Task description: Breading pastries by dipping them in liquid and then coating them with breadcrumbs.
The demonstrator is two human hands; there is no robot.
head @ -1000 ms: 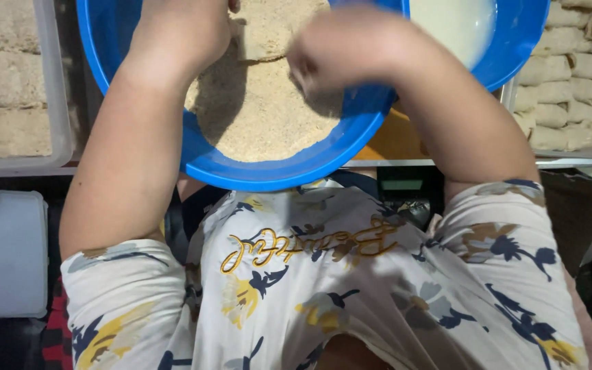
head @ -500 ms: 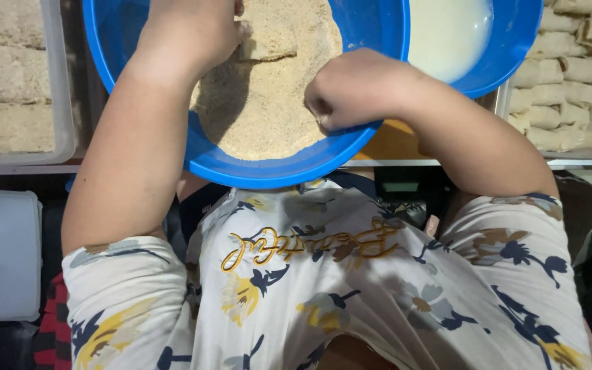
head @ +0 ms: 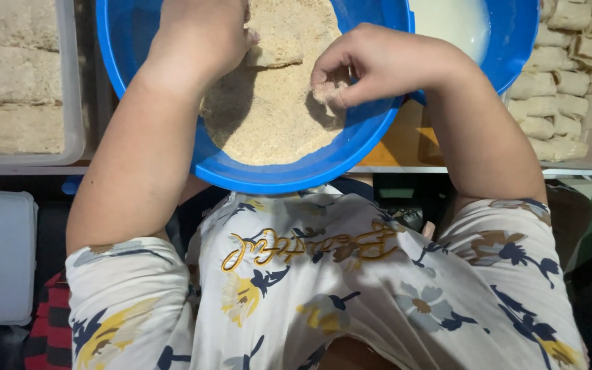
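A big round blue plastic bowl (head: 255, 179) sits in front of the person, and it is the thing to find everything else by. Inside the bowl lies a bed of fine tan breadcrumbs (head: 268, 116). On the crumbs, toward the far side of the bowl, lies a flat crumb-covered piece of food (head: 279, 34). The left hand (head: 203, 31) is in the bowl, palm down, resting against the near-left edge of that piece; its fingers are curled over and mostly hidden, so you cannot tell if they are gripping it. The right hand (head: 371, 62) hangs over the right side of the bowl, above the crumbs. Its fingers (head: 330, 85) are bent in and pinched together on a small clump of crumbs. Just to the right of the big bowl, touching its rim, is a second blue plastic bowl (head: 512, 48) with milky white liquid (head: 450, 20) in it. Farther right is a tray of pale rolled wraps (head: 570, 75) packed in rows. To the left of the big bowl is a clear plastic box (head: 70, 89) holding crumb-coated blocks (head: 15, 75). Below the bowl you see the person's white shirt with blue and yellow flowers (head: 323, 288).
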